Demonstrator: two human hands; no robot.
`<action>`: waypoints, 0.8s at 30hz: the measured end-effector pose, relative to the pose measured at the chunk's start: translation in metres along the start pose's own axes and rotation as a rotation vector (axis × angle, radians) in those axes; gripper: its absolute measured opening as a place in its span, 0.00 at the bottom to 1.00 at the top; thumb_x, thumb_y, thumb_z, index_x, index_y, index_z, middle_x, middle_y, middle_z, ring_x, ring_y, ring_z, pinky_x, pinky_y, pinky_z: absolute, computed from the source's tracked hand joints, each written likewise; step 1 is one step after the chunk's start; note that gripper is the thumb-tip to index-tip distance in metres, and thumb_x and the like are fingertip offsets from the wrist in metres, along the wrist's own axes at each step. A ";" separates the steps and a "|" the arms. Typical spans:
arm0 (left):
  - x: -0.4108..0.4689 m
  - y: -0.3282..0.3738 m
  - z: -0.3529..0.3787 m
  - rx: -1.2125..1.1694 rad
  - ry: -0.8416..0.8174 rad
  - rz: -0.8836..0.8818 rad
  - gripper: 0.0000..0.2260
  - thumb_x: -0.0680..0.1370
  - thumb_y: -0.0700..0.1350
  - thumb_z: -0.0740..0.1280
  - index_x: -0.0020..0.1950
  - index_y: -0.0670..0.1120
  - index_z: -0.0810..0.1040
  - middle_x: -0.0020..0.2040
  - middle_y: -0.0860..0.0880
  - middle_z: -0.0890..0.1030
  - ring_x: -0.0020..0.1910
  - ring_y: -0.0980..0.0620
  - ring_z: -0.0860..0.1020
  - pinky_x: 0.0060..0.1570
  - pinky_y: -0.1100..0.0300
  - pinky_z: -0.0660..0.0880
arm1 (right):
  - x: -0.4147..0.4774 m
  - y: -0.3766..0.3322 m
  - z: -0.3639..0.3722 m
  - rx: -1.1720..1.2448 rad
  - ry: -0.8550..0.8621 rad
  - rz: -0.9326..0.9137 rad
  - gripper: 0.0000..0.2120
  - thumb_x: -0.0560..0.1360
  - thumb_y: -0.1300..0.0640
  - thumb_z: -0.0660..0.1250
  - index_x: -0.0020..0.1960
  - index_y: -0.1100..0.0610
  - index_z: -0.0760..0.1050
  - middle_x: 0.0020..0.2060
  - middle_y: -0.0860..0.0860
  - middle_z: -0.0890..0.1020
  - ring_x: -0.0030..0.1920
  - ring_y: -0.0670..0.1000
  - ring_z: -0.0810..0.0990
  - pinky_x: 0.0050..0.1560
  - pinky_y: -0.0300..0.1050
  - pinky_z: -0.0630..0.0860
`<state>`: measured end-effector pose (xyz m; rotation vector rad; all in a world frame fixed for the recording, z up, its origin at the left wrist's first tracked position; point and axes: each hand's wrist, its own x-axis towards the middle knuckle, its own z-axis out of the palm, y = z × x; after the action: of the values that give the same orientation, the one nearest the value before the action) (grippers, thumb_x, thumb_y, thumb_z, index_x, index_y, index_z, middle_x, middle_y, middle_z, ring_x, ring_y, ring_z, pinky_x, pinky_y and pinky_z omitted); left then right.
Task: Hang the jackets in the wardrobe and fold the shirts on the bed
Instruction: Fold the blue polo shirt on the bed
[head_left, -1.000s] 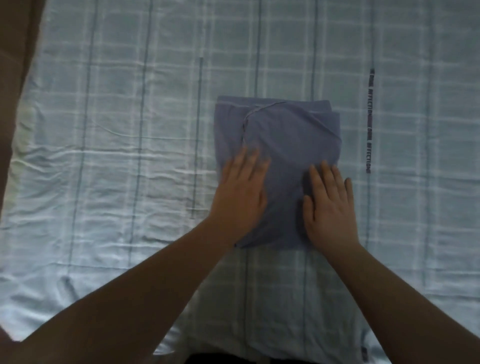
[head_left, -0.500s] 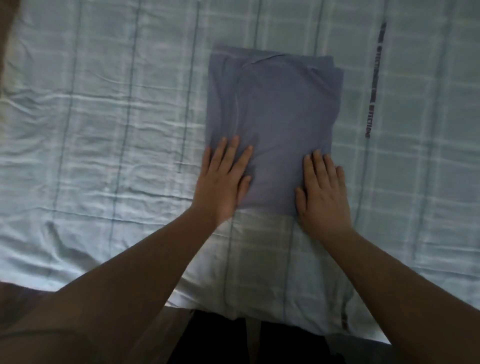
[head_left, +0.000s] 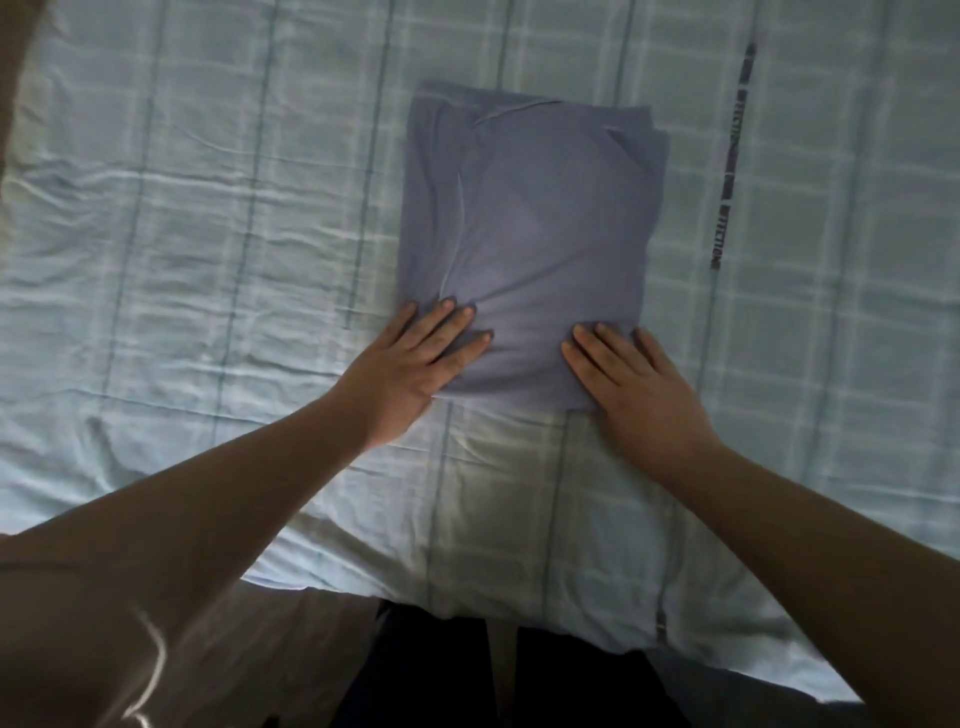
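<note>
Folded shirt flat on bed.
My left hand and right hand press the shirt's near corners, fingers straight, grasping nothing; my left thumb may lie under its edge.

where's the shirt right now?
Head view: the folded shirt lies on the bed, just right of centre, with the left hand pressing its near left corner and the right hand its near right corner.
</note>
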<state>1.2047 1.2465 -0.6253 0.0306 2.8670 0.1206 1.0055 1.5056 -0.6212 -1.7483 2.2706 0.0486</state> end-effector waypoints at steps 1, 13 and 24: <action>-0.001 0.002 -0.003 -0.004 -0.005 -0.011 0.38 0.73 0.41 0.60 0.82 0.50 0.52 0.82 0.44 0.52 0.81 0.43 0.50 0.77 0.42 0.54 | 0.001 -0.001 -0.003 0.004 0.000 0.011 0.30 0.74 0.58 0.52 0.77 0.57 0.65 0.75 0.55 0.68 0.74 0.58 0.68 0.73 0.61 0.63; -0.051 0.040 -0.017 -0.073 -0.114 0.112 0.43 0.71 0.40 0.69 0.82 0.46 0.52 0.81 0.43 0.56 0.80 0.41 0.52 0.78 0.45 0.51 | -0.062 -0.026 -0.003 0.210 0.030 -0.115 0.25 0.76 0.64 0.57 0.74 0.64 0.66 0.72 0.60 0.70 0.71 0.60 0.71 0.72 0.57 0.68; -0.050 0.026 -0.072 -1.005 0.221 -0.422 0.17 0.74 0.43 0.64 0.60 0.58 0.79 0.50 0.64 0.81 0.51 0.64 0.79 0.51 0.75 0.69 | -0.055 -0.023 -0.067 0.675 0.032 0.259 0.24 0.69 0.51 0.58 0.62 0.47 0.78 0.54 0.48 0.84 0.53 0.48 0.80 0.54 0.33 0.68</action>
<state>1.2340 1.2653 -0.5401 -0.7993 2.5891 1.4898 1.0272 1.5380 -0.5407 -1.1091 2.1569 -0.6211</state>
